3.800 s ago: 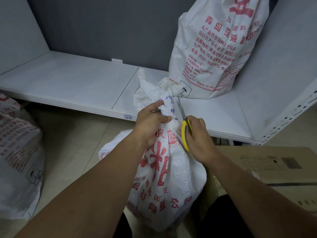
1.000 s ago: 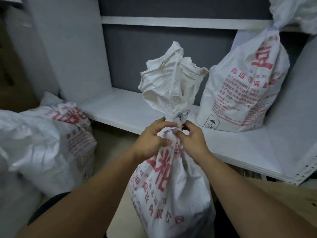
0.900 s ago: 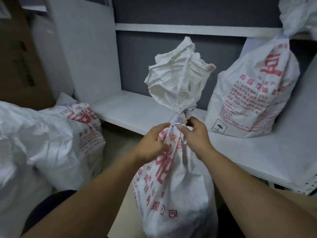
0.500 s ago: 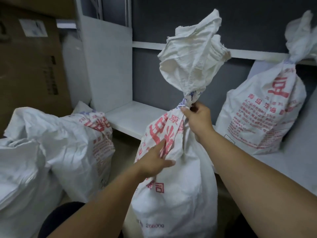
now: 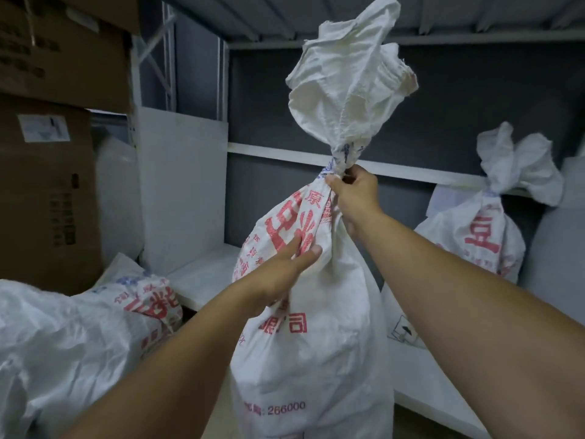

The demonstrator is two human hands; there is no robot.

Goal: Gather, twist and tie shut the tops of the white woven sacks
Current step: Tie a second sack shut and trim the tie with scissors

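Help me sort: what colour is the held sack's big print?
Red on the white sack; head view.

White shelving (image 5: 202, 274), dark grey wall (image 5: 474, 106).

Worn on the person's head, a single wide-angle camera faces forward toward a white shelf (image 5: 202, 274) and dark back wall, close to the white woven sack (image 5: 310, 359) filling mid-frame. Both forearms run in from the bottom edge to the left hand (image 5: 285, 270) and right hand (image 5: 354, 191). Cardboard boxes (image 5: 47, 185) edge the left, and a second tied sack (image 5: 493, 242) edges the right.
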